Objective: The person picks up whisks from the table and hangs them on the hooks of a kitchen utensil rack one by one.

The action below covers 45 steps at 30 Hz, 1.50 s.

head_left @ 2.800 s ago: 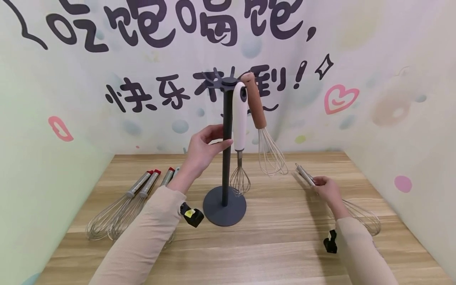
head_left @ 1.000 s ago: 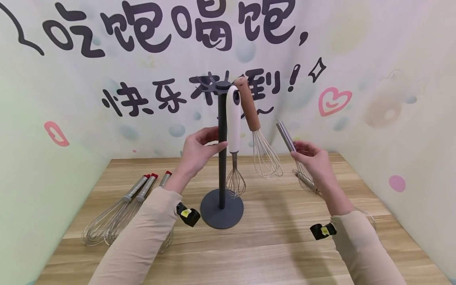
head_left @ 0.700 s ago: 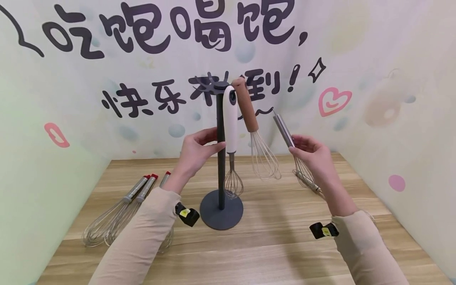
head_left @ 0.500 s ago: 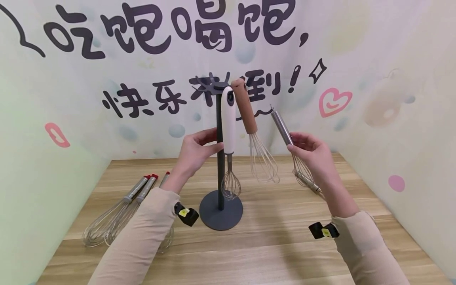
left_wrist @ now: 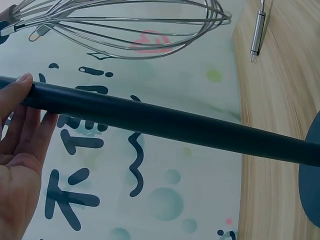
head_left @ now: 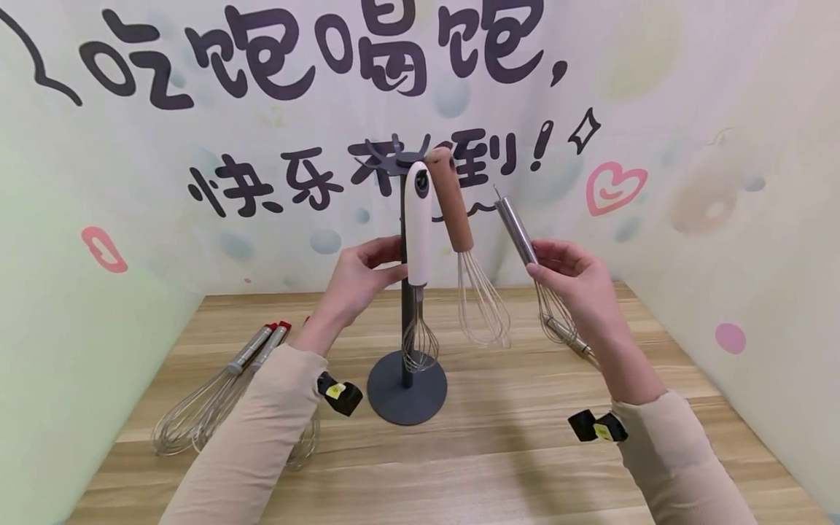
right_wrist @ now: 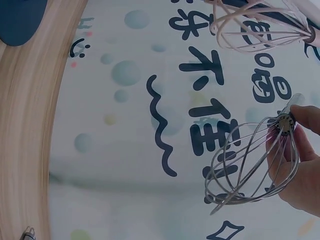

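Note:
My left hand [head_left: 359, 281] grips the pole of a dark upright utensil stand [head_left: 407, 397], thumb in front and fingers behind. The left wrist view shows the pole [left_wrist: 175, 120] held near its upper part. From the stand's hooks hang a white-handled whisk [head_left: 418, 226], now in front of the pole, and a brown-handled whisk [head_left: 453, 204] to its right. My right hand [head_left: 580, 284] pinches a steel whisk [head_left: 516, 232] at the low end of its handle, loop up, wires down, clear of the table. Its wires [right_wrist: 250, 165] fan out in the right wrist view.
Several steel whisks with red-tipped handles [head_left: 252, 350] lie on the wooden table [head_left: 459, 467] at left, partly behind my left sleeve. Another steel whisk [head_left: 569, 339] lies at right under my right hand. A printed cloth wall [head_left: 315, 240] stands behind the table.
My right hand has lifted the steel whisk off the table and brought it up and left toward the stand. The stand's top has turned, bringing the white-handled whisk before the pole.

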Motion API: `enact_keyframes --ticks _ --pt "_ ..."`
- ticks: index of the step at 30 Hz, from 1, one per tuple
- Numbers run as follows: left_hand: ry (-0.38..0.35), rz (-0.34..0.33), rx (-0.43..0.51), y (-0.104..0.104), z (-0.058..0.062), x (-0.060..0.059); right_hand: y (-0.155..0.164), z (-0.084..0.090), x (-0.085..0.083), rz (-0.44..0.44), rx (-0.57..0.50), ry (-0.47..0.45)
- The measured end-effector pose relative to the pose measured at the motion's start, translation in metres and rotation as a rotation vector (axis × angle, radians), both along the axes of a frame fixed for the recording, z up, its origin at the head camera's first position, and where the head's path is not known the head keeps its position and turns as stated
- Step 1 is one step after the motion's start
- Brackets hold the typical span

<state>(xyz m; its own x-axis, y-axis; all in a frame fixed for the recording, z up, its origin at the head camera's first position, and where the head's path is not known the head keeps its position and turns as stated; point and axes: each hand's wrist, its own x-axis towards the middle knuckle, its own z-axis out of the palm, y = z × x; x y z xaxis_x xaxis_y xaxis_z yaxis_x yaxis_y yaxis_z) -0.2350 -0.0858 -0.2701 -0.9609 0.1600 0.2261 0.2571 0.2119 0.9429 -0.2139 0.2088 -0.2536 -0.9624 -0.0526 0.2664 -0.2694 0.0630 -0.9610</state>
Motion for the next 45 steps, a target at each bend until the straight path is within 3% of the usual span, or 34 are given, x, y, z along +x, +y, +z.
enact_keyframes --ticks 5,8,12,16,23,27,34,39,45 --pt "0.002 -0.092 0.011 -0.002 0.007 0.001 0.0 0.002 0.001 0.004 -0.005 -0.001" --pt "0.035 -0.153 0.081 -0.004 0.014 0.002 0.0 0.003 0.001 0.006 -0.002 0.0" --pt "0.086 -0.176 0.188 -0.005 0.028 0.004 -0.001 0.004 0.002 0.008 -0.004 -0.001" --pt "0.122 -0.132 0.252 -0.005 0.043 0.009 -0.003 0.007 0.004 0.006 -0.005 -0.011" --pt "0.202 0.012 0.4 -0.005 0.063 0.019 -0.007 0.013 0.008 0.01 0.001 -0.006" --pt "0.231 0.044 0.482 -0.003 0.07 0.023 -0.01 0.015 0.011 0.017 -0.005 0.005" --pt "0.233 0.044 0.502 0.003 0.079 0.028 -0.015 0.017 0.013 0.039 -0.024 0.034" --pt "0.202 0.116 0.539 0.01 0.086 0.03 -0.02 0.023 0.015 0.034 -0.013 0.044" --pt "0.229 0.201 0.542 0.017 0.087 0.03 -0.026 0.03 0.017 0.031 0.003 0.041"
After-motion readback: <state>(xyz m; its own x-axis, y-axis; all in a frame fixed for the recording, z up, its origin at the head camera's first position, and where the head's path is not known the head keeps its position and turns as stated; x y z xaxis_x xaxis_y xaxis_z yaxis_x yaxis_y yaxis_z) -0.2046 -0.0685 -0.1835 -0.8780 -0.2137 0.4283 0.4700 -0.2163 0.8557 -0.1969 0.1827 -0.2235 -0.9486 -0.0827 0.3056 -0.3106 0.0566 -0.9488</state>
